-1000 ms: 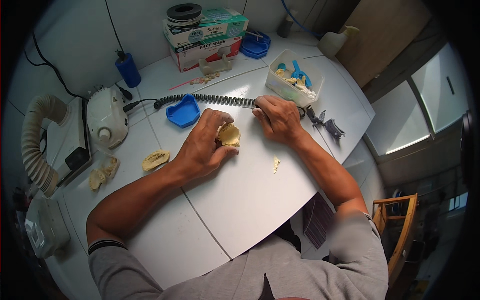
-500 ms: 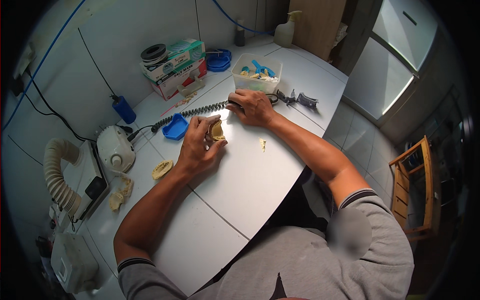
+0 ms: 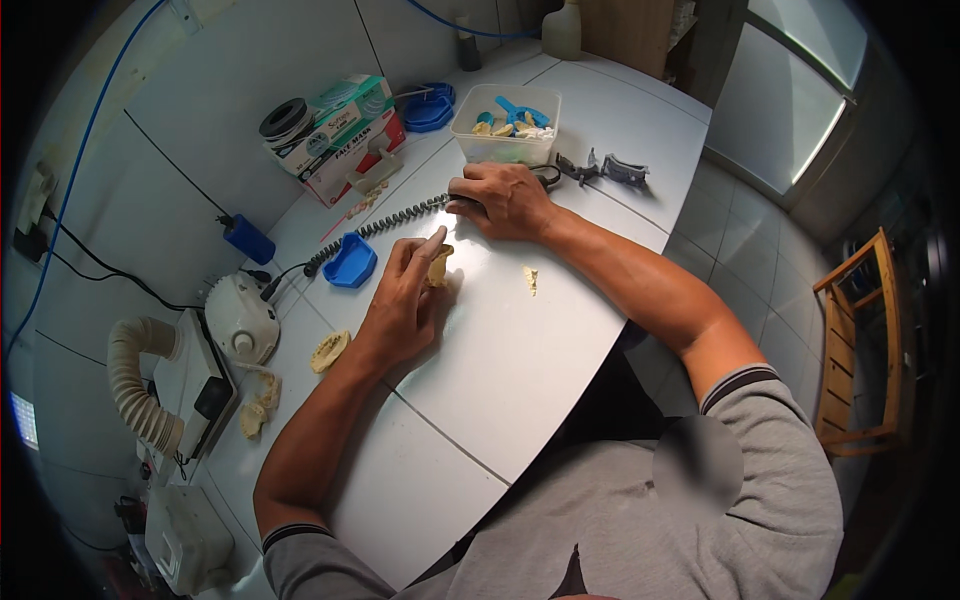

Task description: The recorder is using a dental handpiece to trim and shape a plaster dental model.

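Observation:
My left hand (image 3: 400, 290) grips a pale yellow dental cast (image 3: 439, 264), mostly hidden behind the fingers. Up and to the right of it, my right hand (image 3: 500, 200) is closed at the end of a black coiled cord (image 3: 393, 222), on what looks like a handpiece, largely hidden under the fingers. A blue plastic mould (image 3: 350, 263) sits left of the held cast. Another yellow cast (image 3: 330, 352) lies beside my left forearm, with more pieces (image 3: 257, 415) further left. A small yellow scrap (image 3: 531, 280) lies below my right hand.
A white control unit (image 3: 245, 320), hose machine (image 3: 150, 385) and lidded bin (image 3: 185, 540) line the left. Behind stand stacked boxes (image 3: 340, 150), a blue tray (image 3: 428, 115) and a filled container (image 3: 505, 140). Dark grey parts (image 3: 622, 172) lie right. A wooden chair (image 3: 855, 350) stands beyond the edge.
The view has shifted. My left hand has turned, so its fingers now cover more of the cast and its hollow face shows less. My right hand keeps its grip by the cord.

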The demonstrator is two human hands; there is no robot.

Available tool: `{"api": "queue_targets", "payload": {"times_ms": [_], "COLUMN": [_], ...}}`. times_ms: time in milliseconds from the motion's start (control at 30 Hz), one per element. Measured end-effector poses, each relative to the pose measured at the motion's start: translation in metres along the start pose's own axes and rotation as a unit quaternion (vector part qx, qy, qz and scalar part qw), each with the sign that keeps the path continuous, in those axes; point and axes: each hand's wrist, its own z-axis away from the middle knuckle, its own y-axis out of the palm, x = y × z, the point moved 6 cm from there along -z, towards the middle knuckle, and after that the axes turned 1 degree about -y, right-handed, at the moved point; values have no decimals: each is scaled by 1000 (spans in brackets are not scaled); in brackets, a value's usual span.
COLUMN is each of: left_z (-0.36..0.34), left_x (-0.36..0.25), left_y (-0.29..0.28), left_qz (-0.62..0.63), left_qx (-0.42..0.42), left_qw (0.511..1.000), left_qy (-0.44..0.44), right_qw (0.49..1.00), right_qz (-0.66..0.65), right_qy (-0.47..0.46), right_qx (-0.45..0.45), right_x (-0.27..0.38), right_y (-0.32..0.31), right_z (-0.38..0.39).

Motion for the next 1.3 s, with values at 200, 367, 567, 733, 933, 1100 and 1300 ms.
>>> {"api": "queue_targets", "payload": {"times_ms": [200,367,567,733,933,1100,1300], "left_z": [0,4,5,2,3,3,4], "left_x": [-3,19,19,18,21,19,20], "left_y": [-8,-11,-12,-12,-12,-12,-13], "left_qz": [-39,49,74,87,91,102,120], "left_qx": [-73,-133,-135,-144,-144,-129,-128], "left_qw": [996,990,988,986,985,985,982], "left_qy": [40,-16,-20,-19,-14,-44,-69], "right_qw": [1000,991,994,994,994,995,993], "right_qz": [-19,-122,-94,-81,-75,-85,-104], "right_qy": [-15,-38,-55,-53,-47,-54,-56], "right_qx": [-15,-37,18,47,58,21,20], "right_x": [3,28,51,49,48,45,38], "right_y": [-4,-30,-21,-15,-15,-19,-21], "right_z": [0,4,6,8,7,7,6]}}
